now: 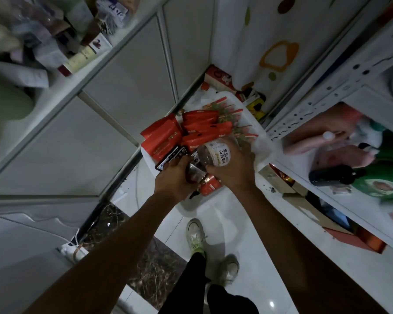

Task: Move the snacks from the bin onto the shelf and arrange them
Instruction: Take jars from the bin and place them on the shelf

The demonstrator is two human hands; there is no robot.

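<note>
- Step in hand: we see the left hand and right hand both gripping a jar just above the bin on the floor.
- Next, we judge: carry it right onto the shelf.

Dim, bluish indoor light; blurred shelf edges, strong wide-angle distortion.

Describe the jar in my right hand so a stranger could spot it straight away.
Look at the white bin on the floor beside the white shelf, full of red packets. Over its near end, the right hand grips a clear jar. It alone has a white label with dark characters and dark contents showing through.
</note>
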